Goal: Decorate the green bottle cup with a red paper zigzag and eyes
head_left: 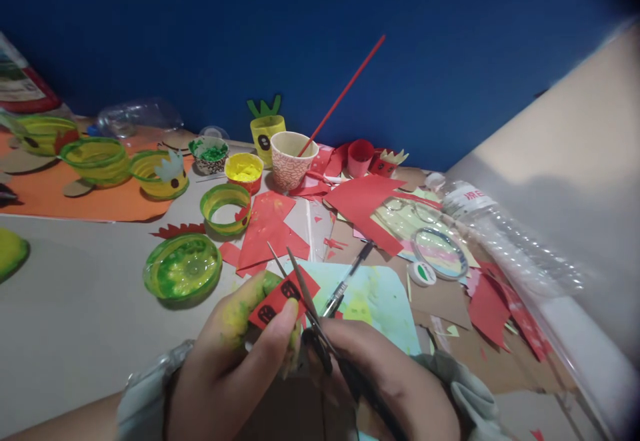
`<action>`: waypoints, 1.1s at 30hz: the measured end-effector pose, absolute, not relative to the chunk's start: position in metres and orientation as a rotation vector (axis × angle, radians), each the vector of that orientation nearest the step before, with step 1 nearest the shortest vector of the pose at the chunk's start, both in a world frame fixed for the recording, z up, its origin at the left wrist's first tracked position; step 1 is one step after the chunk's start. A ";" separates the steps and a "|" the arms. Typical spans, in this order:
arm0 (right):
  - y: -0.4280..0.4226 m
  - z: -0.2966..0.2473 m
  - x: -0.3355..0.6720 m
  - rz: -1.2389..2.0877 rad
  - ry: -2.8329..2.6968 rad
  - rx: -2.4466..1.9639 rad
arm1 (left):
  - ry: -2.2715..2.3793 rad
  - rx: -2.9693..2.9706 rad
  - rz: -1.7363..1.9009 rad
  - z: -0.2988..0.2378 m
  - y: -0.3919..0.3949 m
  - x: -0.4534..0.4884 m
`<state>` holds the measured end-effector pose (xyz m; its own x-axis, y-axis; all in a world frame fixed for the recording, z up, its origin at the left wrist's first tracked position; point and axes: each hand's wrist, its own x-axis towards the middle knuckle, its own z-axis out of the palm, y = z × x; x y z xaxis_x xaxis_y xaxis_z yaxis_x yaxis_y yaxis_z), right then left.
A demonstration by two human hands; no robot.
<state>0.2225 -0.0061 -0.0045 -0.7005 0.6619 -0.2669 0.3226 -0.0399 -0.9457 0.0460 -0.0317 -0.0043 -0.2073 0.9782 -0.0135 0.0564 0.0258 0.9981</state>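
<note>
Between thumb and fingers, my left hand (pixel 240 354) pinches a small piece of red paper (pixel 279 302) with two black drawn shapes on it. Yellow and green paint stains that hand. My right hand (pixel 385 374) grips a pair of black-handled scissors (pixel 305 288). The blades are parted and point up and away, with one blade across the paper's right part. Below the hands lies a light blue sheet (pixel 390 301) with yellow-green smears. A pen (pixel 343 284) rests on it, just beyond the scissors.
Green-and-yellow painted rings (pixel 225 209) and a painted bottle base (pixel 184 264) stand left. Behind are a paper cup (pixel 293 161) with a red stick and a yellow paint cup (pixel 244 169). Red paper (pixel 367 204), scraps and a clear bottle (pixel 500 228) lie right, before a blue partition (pixel 320 41).
</note>
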 end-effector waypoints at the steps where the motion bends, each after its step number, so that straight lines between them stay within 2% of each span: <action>1: -0.007 -0.002 0.221 1.807 -1.951 -1.083 | 1.433 1.139 1.306 -0.004 -0.032 0.046; 8: -0.017 -0.006 0.218 1.540 -1.922 -1.290 | 1.400 1.150 1.321 -0.005 -0.032 0.045; 16: -0.024 -0.014 0.223 1.425 -1.906 -1.187 | 1.255 1.170 1.319 -0.006 -0.031 0.042; 23: -0.024 0.010 0.225 1.453 -2.003 -1.353 | 1.094 1.253 1.405 -0.005 -0.027 0.041; 28: -0.026 0.008 0.227 1.479 -1.966 -1.369 | 1.096 1.322 1.308 -0.008 -0.028 0.036; 33: -0.029 0.005 0.228 1.525 -1.922 -1.367 | 1.099 1.298 1.406 -0.009 -0.027 0.039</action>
